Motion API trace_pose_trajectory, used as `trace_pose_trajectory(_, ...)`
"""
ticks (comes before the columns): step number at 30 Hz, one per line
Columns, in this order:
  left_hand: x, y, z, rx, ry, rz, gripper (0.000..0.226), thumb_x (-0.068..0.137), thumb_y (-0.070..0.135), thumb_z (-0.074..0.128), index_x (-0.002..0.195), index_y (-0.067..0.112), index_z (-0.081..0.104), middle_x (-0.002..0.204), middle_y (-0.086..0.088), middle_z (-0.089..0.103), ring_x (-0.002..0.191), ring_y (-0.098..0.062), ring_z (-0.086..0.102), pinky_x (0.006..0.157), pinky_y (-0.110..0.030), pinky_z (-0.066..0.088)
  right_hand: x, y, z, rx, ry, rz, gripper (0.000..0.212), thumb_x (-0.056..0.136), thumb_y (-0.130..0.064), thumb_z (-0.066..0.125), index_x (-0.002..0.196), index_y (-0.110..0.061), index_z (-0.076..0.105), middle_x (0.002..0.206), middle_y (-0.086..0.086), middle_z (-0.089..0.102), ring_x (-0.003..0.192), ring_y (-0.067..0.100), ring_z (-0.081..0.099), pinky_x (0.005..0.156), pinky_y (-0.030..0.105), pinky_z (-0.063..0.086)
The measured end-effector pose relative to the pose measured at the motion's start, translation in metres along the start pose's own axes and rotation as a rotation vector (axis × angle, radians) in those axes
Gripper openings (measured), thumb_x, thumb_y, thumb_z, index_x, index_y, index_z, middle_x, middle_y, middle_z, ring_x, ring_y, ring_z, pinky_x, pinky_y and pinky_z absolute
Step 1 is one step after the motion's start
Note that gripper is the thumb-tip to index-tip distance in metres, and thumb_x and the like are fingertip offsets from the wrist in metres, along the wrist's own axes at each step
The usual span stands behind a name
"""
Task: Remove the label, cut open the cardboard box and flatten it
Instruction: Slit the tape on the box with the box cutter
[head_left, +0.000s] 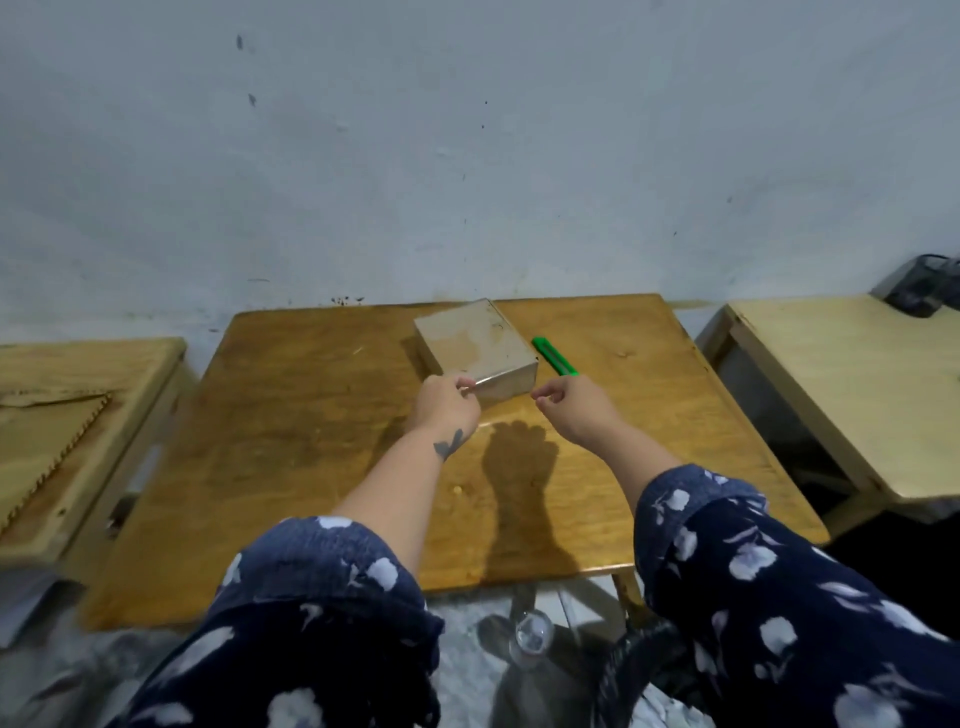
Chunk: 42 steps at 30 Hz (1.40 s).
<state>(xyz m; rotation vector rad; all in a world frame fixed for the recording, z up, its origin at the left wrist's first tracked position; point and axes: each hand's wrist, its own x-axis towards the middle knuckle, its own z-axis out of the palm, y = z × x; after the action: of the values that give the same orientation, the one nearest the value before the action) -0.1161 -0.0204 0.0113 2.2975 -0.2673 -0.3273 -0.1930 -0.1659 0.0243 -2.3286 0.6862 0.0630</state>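
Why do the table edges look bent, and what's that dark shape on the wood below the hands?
Head view: the wide-angle lens bows the table edges; the dark shape is the right hand and forearm's shadow, so light comes from above; the cardboard box and green cutter look slightly soft, and the left hand too.

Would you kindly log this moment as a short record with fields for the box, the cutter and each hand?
box: closed cardboard box on the wooden table, far side, near the wall
cutter: green cutter lying on the table just right of the box, untouched
left hand: left hand pinches the box's near edge
right hand: right hand hovers near the box's near right corner, fingers loosely curled, holding nothing
stage: box not yet cut or flattened
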Motion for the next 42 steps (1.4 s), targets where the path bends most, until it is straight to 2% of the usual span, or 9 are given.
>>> trace_pose_trajectory(5,0.044,0.000,0.011,0.063,0.035,-0.099,0.041,0.096,0.026,0.050,0.137,0.023,0.044,0.145,-0.003,0.033,0.127,-0.027,0.038,0.095,-0.037,0.040,0.046,0.014,0.003,-0.013,0.067,0.107,0.024,0.095,-0.022,0.050,0.113,-0.022,0.065,0.120,0.009,0.062,0.092,0.023,0.062,0.071,0.030,0.049)
trace_pose_trajectory(11,0.097,0.002,0.027,0.023,0.084,-0.192,0.069,0.091,0.041,0.057,0.147,0.017,0.024,0.156,-0.005,0.011,0.137,-0.033,0.021,0.097,-0.047,0.040,0.106,0.037,0.010,-0.187,0.126,0.212,0.043,0.092,-0.018,0.050,0.134,-0.026,0.049,0.132,0.010,0.050,0.118,0.031,0.045,0.086,0.036,0.045)
trace_pose_trajectory(16,0.130,-0.004,0.039,0.026,0.046,-0.230,0.097,0.080,0.056,0.064,0.152,0.025,0.006,0.160,-0.005,-0.003,0.143,-0.036,0.011,0.102,-0.054,0.036,0.138,0.046,0.025,-0.249,0.142,0.234,0.047,0.093,-0.023,0.049,0.139,-0.019,0.039,0.135,0.011,0.045,0.122,0.033,0.040,0.098,0.044,0.040)
trace_pose_trajectory(20,0.147,-0.010,0.038,0.056,0.030,-0.212,0.103,0.075,0.060,0.068,0.152,0.029,0.007,0.161,-0.005,0.000,0.143,-0.038,0.014,0.102,-0.055,0.036,0.151,0.044,0.032,-0.255,0.167,0.237,0.042,0.092,-0.018,0.049,0.133,-0.015,0.046,0.128,0.011,0.049,0.118,0.031,0.045,0.097,0.044,0.042)
trace_pose_trajectory(26,0.157,-0.013,0.019,0.054,-0.052,-0.219,0.107,0.075,0.055,0.072,0.153,0.029,0.004,0.161,-0.003,-0.002,0.144,-0.040,0.013,0.107,-0.058,0.029,0.160,0.025,0.026,0.033,0.095,0.322,0.048,0.088,-0.011,0.058,0.134,-0.010,0.043,0.125,0.017,0.055,0.109,0.033,0.058,0.084,0.036,0.049)
trace_pose_trajectory(29,0.154,-0.021,0.007,0.042,-0.086,-0.217,0.106,0.076,0.050,0.073,0.153,0.029,0.003,0.161,-0.001,-0.005,0.144,-0.040,0.011,0.108,-0.058,0.028,0.153,0.002,0.028,0.283,0.088,0.360,0.052,0.091,-0.005,0.053,0.139,-0.013,0.036,0.117,0.017,0.058,0.088,0.026,0.064,0.073,0.036,0.057)
trace_pose_trajectory(32,0.146,-0.035,-0.012,0.042,-0.105,-0.217,0.105,0.077,0.047,0.073,0.153,0.029,0.003,0.161,-0.001,-0.004,0.144,-0.040,0.012,0.108,-0.057,0.028,0.140,-0.028,0.030,0.441,0.048,0.358,0.054,0.092,0.000,0.050,0.140,-0.016,0.032,0.107,0.017,0.056,0.066,0.017,0.054,0.056,0.028,0.050)
trace_pose_trajectory(36,0.126,-0.062,-0.041,0.024,-0.112,-0.186,0.101,0.074,0.044,0.077,0.152,0.030,0.014,0.156,-0.004,0.003,0.139,-0.036,0.020,0.107,-0.051,0.032,0.124,-0.062,0.041,0.550,0.028,0.333,0.055,0.092,-0.001,0.047,0.141,-0.017,0.027,0.096,0.014,0.050,0.065,0.018,0.048,0.062,0.032,0.048)
trace_pose_trajectory(42,0.096,-0.101,-0.070,0.012,-0.137,-0.123,0.098,0.069,0.045,0.080,0.148,0.033,0.023,0.155,0.003,-0.007,0.137,-0.035,0.025,0.107,-0.050,0.033,0.087,-0.100,0.074,0.589,-0.046,0.286,0.059,0.093,-0.001,0.045,0.146,-0.017,0.023,0.112,0.017,0.050,0.077,0.020,0.050,0.067,0.032,0.048)
